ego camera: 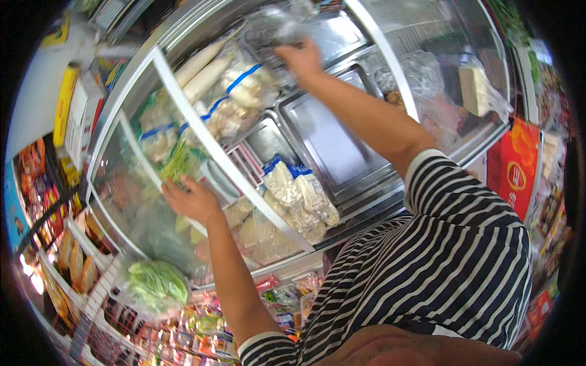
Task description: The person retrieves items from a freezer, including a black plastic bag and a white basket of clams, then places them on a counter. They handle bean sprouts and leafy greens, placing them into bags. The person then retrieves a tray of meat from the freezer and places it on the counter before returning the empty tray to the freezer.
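Over the framed glass cover of a display case my left hand [192,199] lies with its fingers apart, resting on or just above the glass. My right hand [300,59] reaches inside the case beside a clear plastic bag [270,29]; blur hides whether its fingers grip the bag. White radishes [206,75] and blue-banded bags of pale mushrooms [245,87] lie to the left of that hand. Below it sits a shallow metal tray [332,142]. Bags of small white mushrooms [297,192] with blue tops rest near the front edge of the case.
White metal frame bars [219,153] cross the case. A bagged leafy green vegetable [158,283] is at the lower left, above colourful packaged goods [197,336]. A red carton [515,167] stands at the right, and a pale block in plastic [475,89] lies near the case's right end.
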`<state>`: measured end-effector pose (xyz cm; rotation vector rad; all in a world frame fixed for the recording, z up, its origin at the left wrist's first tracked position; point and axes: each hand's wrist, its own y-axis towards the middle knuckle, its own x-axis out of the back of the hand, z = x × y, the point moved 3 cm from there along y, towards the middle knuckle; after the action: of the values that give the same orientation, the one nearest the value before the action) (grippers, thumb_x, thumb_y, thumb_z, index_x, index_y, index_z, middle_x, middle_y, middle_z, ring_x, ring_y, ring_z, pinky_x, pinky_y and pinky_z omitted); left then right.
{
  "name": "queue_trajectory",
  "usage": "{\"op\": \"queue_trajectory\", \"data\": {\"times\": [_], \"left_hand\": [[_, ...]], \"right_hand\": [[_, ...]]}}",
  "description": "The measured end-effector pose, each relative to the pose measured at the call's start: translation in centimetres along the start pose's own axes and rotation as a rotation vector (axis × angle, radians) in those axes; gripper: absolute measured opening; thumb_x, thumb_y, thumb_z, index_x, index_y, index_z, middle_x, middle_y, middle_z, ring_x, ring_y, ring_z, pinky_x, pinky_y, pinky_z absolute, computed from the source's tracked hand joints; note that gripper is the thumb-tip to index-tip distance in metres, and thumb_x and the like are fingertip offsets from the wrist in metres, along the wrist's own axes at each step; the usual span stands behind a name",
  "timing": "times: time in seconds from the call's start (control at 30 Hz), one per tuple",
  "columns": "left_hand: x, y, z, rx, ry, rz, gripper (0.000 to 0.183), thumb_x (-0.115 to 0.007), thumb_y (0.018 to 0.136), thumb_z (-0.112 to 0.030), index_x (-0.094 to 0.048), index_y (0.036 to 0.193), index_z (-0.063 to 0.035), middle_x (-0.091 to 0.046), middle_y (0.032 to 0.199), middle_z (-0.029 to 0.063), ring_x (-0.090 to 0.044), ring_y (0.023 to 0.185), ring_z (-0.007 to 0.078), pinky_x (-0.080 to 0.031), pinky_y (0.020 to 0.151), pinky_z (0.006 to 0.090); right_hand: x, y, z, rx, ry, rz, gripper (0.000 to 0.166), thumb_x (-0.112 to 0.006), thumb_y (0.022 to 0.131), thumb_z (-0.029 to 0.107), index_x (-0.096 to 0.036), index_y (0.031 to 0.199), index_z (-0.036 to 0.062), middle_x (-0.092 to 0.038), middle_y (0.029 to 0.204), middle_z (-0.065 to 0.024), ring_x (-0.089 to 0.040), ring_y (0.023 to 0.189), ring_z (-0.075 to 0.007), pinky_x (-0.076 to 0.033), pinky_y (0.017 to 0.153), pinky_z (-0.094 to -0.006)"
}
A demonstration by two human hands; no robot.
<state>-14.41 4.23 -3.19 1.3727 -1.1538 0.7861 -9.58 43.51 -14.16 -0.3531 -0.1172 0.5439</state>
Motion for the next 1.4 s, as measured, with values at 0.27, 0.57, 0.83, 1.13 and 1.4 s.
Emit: {"op": "queue_trajectory", "data": {"times": [0.27, 0.57, 0.83, 1.13, 1.4], "left_hand": [[0.1, 0.7, -1.3, -0.01, -0.024, 0.035, 0.055, -0.049, 0.101, -0.039, -0.055, 0.135, 0.0032, -0.045, 0.145, 0.0271, -0.044, 0.133, 0.043, -0.035, 0.109, 0.0518], [-0.1, 1.3, -2.8, -0.032, -0.069, 0.043, 0.053, -0.05, 0.101, -0.037, -0.054, 0.135, 0.0033, -0.046, 0.144, 0.0267, -0.043, 0.133, 0.0421, -0.034, 0.11, 0.0516], [0.4, 0.2, -1.4, 0.004, -0.032, 0.041, 0.055, -0.051, 0.1, -0.037, -0.054, 0.135, 0.006, -0.047, 0.143, 0.0284, -0.044, 0.133, 0.0431, -0.033, 0.111, 0.0511], [0.0, 0.0, -0.8, 0.0, -0.052, 0.034, 0.053, -0.052, 0.099, -0.036, -0.055, 0.132, 0.0059, -0.046, 0.142, 0.0289, -0.044, 0.131, 0.0438, -0.035, 0.109, 0.0523], [0.5, 0.2, -1.2, 0.014, -0.055, 0.046, 0.053, -0.052, 0.099, -0.035, -0.055, 0.132, 0.0063, -0.047, 0.142, 0.0294, -0.045, 0.131, 0.0444, -0.035, 0.109, 0.052]], "right_hand": [[-13.0, -5.4, 0.3, 0.003, -0.35, 0.507, 0.081, -0.084, 0.07, 0.043, -0.057, 0.132, -0.0004, -0.061, 0.129, -0.024, -0.061, 0.119, -0.0339, -0.046, 0.102, -0.0384], [8.3, 24.1, -5.6, -0.033, -0.078, -0.953, 0.054, -0.066, 0.089, 0.048, -0.062, 0.124, 0.0073, -0.066, 0.116, -0.0126, -0.065, 0.102, -0.031, -0.057, 0.082, -0.0454], [4.7, 25.0, -2.9, -0.142, 0.969, 0.044, 0.042, -0.064, 0.091, 0.051, -0.068, 0.107, 0.0124, -0.071, 0.099, -0.0084, -0.069, 0.088, -0.0285, -0.059, 0.079, -0.0471], [3.3, 24.4, -3.0, -0.096, 1.12, 0.147, 0.031, -0.064, 0.092, 0.044, -0.069, 0.102, 0.0153, -0.072, 0.098, -0.0066, -0.069, 0.091, -0.0263, -0.058, 0.081, -0.0434], [1.2, 19.9, -6.6, -0.273, 0.96, -0.062, 0.048, -0.08, 0.081, 0.046, -0.067, 0.114, 0.0136, -0.069, 0.108, -0.0089, -0.066, 0.096, -0.028, -0.056, 0.079, -0.0459]]}}
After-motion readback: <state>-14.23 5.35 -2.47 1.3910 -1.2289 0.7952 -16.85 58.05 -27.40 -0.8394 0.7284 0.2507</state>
